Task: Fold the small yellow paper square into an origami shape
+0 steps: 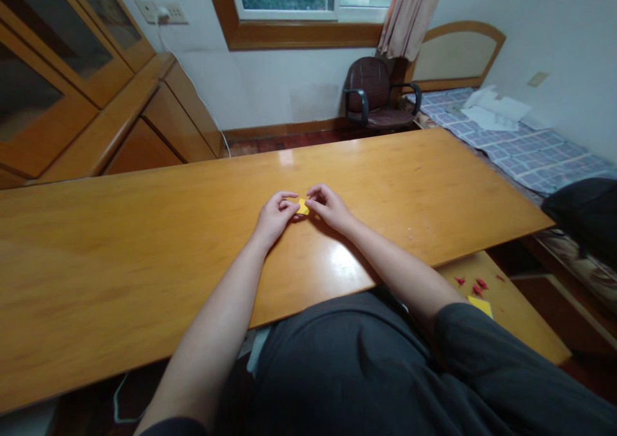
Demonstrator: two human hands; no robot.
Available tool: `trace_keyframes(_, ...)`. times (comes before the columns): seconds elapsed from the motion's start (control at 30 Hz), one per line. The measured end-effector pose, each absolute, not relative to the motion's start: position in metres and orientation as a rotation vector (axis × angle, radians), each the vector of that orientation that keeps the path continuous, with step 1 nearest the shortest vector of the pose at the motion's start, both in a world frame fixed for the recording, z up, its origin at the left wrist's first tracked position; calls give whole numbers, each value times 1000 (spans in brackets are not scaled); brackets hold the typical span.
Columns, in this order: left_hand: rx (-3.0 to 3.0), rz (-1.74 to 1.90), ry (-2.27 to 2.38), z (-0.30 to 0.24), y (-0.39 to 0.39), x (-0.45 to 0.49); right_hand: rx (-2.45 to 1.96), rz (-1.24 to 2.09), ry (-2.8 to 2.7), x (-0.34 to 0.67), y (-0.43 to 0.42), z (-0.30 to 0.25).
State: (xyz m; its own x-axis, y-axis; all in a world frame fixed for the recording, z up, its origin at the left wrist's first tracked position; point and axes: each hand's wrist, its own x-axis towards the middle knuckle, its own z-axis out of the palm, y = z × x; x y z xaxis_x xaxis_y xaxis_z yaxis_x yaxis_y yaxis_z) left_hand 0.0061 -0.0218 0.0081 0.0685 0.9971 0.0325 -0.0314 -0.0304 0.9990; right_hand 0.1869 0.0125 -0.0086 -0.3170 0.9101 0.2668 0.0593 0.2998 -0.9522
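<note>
Wooden cabinet (pixel 164 121) far left; left hand (pixel 276 217) pinches left edge of small yellow paper (pixel 303 208) over tabletop (pixel 168 249), right hand (pixel 331 208) pinches its right edge. Further right, red pieces (pixel 477 290) and yellow sheet (pixel 481 306) on lower board (pixel 523 323).

The yellow piece (pixel 303 208) looks like matt paper, the tabletop (pixel 144 243) smooth, glossy wood.

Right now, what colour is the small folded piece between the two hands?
Yellow; the small folded piece shows in the head view, the only one.
</note>
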Motion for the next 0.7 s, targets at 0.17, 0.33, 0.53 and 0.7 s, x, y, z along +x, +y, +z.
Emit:
trace_keyframes(0.17,1202,1219,1130,7,-21,4,-922,1123,-1622,187,13,-8)
trace_keyframes(0.33,1205,1253,1156,7,-19,2,-943,1058,-1587,188,12,-4)
trace_keyframes(0.53,1237,1290,1224,9,-18,-1,-960,1012,-1555,190,14,-3)
trace_keyframes(0.7,1261,1328,1248,1,-13,-7,-961,1004,-1506,191,19,-7)
